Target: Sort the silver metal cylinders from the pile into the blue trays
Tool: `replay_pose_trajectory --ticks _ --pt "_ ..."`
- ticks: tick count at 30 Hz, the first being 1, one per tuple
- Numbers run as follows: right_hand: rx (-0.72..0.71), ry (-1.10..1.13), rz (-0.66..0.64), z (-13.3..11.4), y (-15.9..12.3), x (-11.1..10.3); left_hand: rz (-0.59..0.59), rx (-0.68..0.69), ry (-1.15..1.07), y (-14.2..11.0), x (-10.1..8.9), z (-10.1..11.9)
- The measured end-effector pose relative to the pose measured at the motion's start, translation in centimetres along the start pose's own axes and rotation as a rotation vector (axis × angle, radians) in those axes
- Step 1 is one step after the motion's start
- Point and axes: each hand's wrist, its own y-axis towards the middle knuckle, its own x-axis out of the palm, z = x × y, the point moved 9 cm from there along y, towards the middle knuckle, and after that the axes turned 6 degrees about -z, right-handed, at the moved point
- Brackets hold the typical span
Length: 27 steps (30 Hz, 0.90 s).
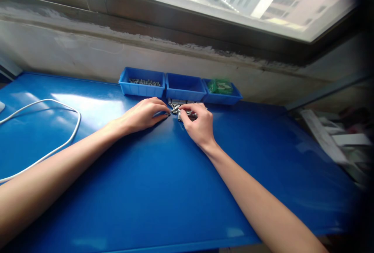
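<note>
A pile of small silvery metal cylinders (pixel 175 108) lies on the blue table in front of the middle bin. At the left side of this pile is my left hand (pixel 146 113), its thumb and fingers pinched around a small dark piece (pixel 168 114) whose kind is too small to make out. My right hand (pixel 200 123) bends over the pile from the right. Its thumb and index finger close on a small metal cylinder (pixel 179 116). More of the metal parts lie beneath that hand, partly hidden by its fingers.
Three blue bins stand along the wall: the left bin (pixel 140 90) holds many small metal parts, the middle bin (pixel 185 94) shows a bare inside, and the right bin (pixel 222 99) holds a green plastic bag (pixel 217 86). A white cable (pixel 78 122) loops across the table's left side.
</note>
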Motion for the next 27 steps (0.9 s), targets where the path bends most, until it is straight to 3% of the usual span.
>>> replay_pose_trajectory --ticks 6,13,17,22,27 --pt "0.002 0.005 -0.001 0.1 0.0 -0.1 0.054 -0.093 -0.063 0.0 -0.8 -0.7" --pt "0.033 0.025 -0.020 0.5 0.0 0.2 0.314 -0.437 -0.902 -0.9 -1.4 -3.7" --pt "0.029 0.029 -0.027 0.5 0.0 0.3 0.340 -0.514 -1.235 -1.1 -0.6 -4.3" --pt "0.018 0.029 -0.040 0.4 0.0 0.3 0.303 -0.492 -1.365 -0.8 -0.1 -3.9" --pt "0.006 0.037 -0.036 0.3 0.0 0.3 0.532 -0.495 -1.313 -1.4 -1.9 -5.2"
